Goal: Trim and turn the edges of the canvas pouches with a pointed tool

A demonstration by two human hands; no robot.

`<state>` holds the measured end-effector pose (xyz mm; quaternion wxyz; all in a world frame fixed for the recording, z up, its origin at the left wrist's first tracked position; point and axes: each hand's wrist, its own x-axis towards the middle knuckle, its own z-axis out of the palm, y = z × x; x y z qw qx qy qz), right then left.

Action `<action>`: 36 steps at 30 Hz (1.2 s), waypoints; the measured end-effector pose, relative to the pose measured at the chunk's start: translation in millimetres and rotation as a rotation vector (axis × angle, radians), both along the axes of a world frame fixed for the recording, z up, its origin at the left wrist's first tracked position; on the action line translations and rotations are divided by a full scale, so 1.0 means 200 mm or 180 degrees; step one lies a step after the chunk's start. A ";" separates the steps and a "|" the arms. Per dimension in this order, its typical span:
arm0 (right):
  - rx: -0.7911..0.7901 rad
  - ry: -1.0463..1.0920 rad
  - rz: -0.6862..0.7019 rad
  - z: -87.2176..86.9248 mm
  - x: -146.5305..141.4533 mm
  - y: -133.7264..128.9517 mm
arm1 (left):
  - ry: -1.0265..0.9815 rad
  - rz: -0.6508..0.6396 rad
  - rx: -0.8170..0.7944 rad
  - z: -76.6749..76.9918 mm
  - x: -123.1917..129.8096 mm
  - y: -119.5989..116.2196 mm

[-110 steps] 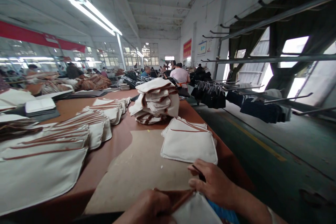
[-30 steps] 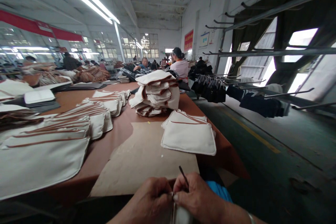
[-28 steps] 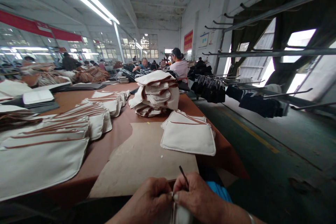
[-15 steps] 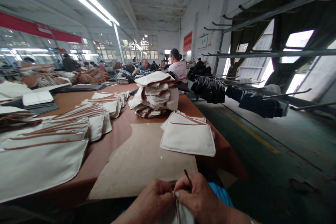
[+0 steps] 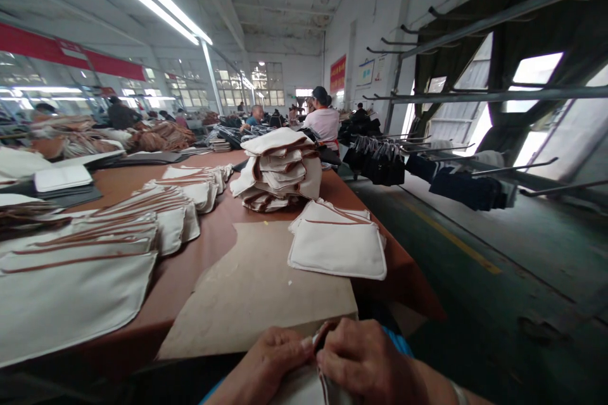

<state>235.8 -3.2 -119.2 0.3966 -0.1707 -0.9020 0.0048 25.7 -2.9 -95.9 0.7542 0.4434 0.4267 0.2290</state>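
Observation:
At the bottom of the head view, my left hand (image 5: 274, 354) and my right hand (image 5: 363, 354) pinch the edge of a white fabric piece (image 5: 304, 387) with brown trim. Both hands are closed, with fingertips almost meeting. A brown edge (image 5: 323, 333) stands up between them, partly covered by my right fingers. Most of the piece is below the frame. Just beyond the hands is a flat sheet of tan board (image 5: 266, 291) on the table. A small stack of white brown-trimmed pieces (image 5: 337, 247) lies over its right side.
A taller, uneven pile of white pieces (image 5: 280, 171) stands further back. Overlapping white pieces (image 5: 85, 278) spread along the left of the brown-covered table (image 5: 213, 253). Metal racks (image 5: 475, 98) with hooks and dark hanging goods are at right. Several people work in the background.
The thin dark thing that stuck up from my right hand no longer shows. My right fingers have curled further over the edge, and a brown edge now rises between the hands.

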 end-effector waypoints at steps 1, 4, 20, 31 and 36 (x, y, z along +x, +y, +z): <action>0.0165 -0.0057 0.0003 0.00 0.01 0.00 | -0.0081 -0.0034 -0.0070 -0.02 0.00 0.00; 0.0494 -0.0157 -0.0073 0.00 0.02 -0.02 | 0.0001 -0.0162 0.0033 -0.05 -0.01 0.01; -0.4243 0.0943 0.0210 0.17 0.02 -0.03 | 0.1192 -0.0939 0.1580 0.19 -0.03 -0.01; -0.3841 0.0837 0.0181 0.21 -0.04 -0.04 | 0.0994 -0.0605 0.1762 0.15 -0.03 -0.03; -0.4334 0.1195 0.0604 0.13 -0.05 -0.03 | -0.0087 -0.0599 0.1086 0.07 -0.06 0.00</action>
